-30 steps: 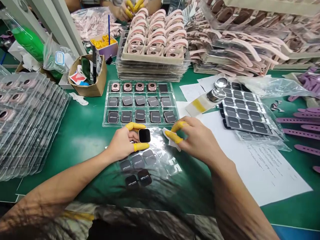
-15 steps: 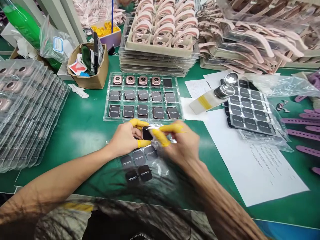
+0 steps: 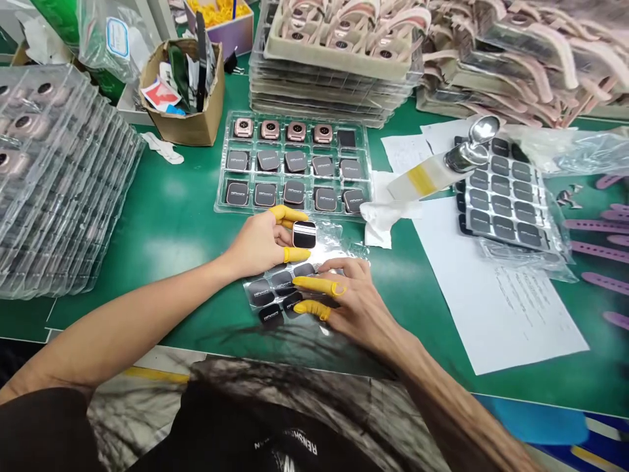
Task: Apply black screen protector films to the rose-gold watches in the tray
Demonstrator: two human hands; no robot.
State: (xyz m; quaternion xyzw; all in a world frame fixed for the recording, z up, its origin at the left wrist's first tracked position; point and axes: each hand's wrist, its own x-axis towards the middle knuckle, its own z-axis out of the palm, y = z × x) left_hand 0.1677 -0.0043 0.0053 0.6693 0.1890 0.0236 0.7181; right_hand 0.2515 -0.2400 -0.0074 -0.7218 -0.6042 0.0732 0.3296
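your left hand [image 3: 260,242] has a small watch body [image 3: 304,236] held by its edges, yellow-covered fingertips on the far side and the near side of it, so that grip is narrow and filled. the dark screen faces up at you with a pale band across it, and its rounded outline is so near square that no long axis stands out.

your right hand [image 3: 358,295] is over the sticker sheet [image 3: 261,293], nearer to your body than the watch body. its yellow-covered thumb and forefinger point to your left, tips slightly apart, dark printed stickers [image 3: 284,282] showing beside them; whether they touch the film, you cannot tell from here.

the relation to mind: from the right grip, the watch body lies almost straight away from you, just past the forefinger, while the sheet lies below on the green surface [image 3: 147,229], partly covered by that hand. your right hand is the nearer to the stickers.

beyond the watch body sits the clear tray [image 3: 223,180]; a crumpled white tissue [image 3: 379,226] lies by its near right corner, apart from both grips.
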